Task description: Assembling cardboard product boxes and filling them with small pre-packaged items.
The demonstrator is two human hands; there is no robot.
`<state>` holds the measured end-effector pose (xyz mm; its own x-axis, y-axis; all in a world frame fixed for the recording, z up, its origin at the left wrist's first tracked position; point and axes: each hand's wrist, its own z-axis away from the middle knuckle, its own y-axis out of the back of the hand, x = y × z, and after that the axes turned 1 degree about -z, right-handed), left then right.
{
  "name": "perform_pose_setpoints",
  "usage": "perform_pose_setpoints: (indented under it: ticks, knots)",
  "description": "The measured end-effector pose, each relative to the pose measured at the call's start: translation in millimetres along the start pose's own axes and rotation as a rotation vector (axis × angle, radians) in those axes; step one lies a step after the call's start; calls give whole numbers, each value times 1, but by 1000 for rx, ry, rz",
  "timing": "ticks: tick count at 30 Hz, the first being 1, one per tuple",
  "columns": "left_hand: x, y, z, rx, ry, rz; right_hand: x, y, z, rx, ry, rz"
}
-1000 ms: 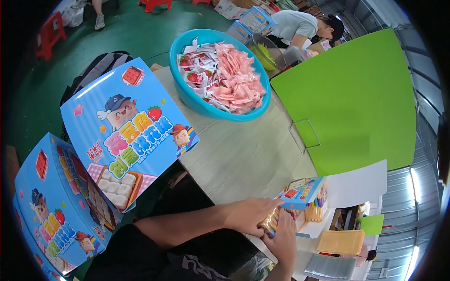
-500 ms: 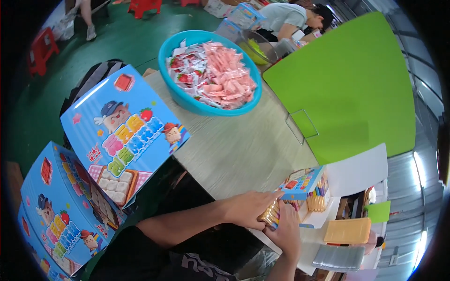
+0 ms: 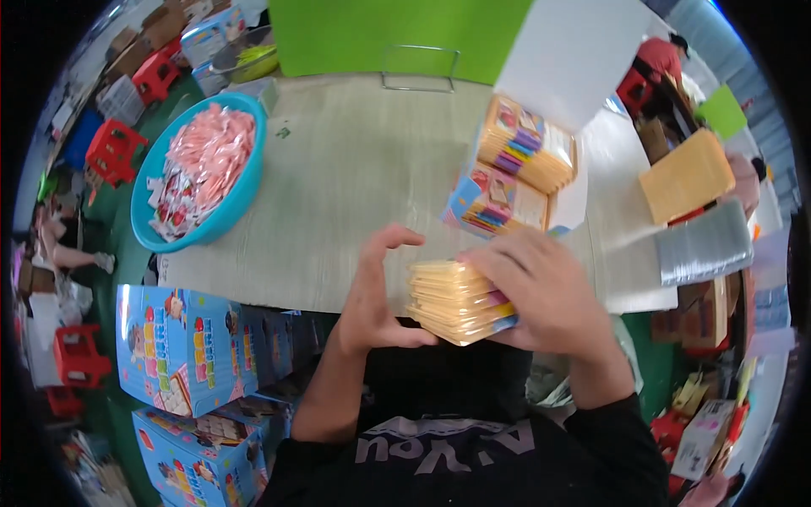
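My right hand (image 3: 545, 291) grips a stack of flat yellow packets (image 3: 452, 300) from its right side, holding it above the table's near edge in front of my body. Facing the stack's other end, my left hand (image 3: 376, 296) is open, with thumb and fingers curved apart and a small gap to the packets. Just beyond my right hand stands an open blue box (image 3: 460, 203), its white lid (image 3: 562, 59) raised at the back. Rows of similar packets (image 3: 528, 148) fill part of that box. My right fingers hide its near corner.
A turquoise basin (image 3: 260, 139) of small pink and white sachets stands at the table's left. A green panel (image 3: 380, 34) with a wire stand (image 3: 420, 80) lines the far edge. Blue cartons (image 3: 182, 346) are stacked at lower left. A yellow tray (image 3: 688, 176) and clear trays (image 3: 705, 245) are at right.
The view has swung to the right. The packet stack has come away from the box, nearer my body. My left hand has let go of it, while my right hand holds it.
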<state>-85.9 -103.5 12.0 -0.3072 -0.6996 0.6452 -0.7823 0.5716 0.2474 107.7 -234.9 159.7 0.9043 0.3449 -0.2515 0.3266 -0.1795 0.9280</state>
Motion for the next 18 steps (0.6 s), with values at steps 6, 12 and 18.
perform_pose_setpoints:
  ticks: [6,12,18]
  knots:
    - [3,-10,-29,102,168,-44,52,61,8,324,-59,6]
    - [-25,-59,-96,177,424,-61,115,60,-28,324,-137,-143]
    - [-32,-75,-107,159,532,59,110,47,-28,246,-189,36]
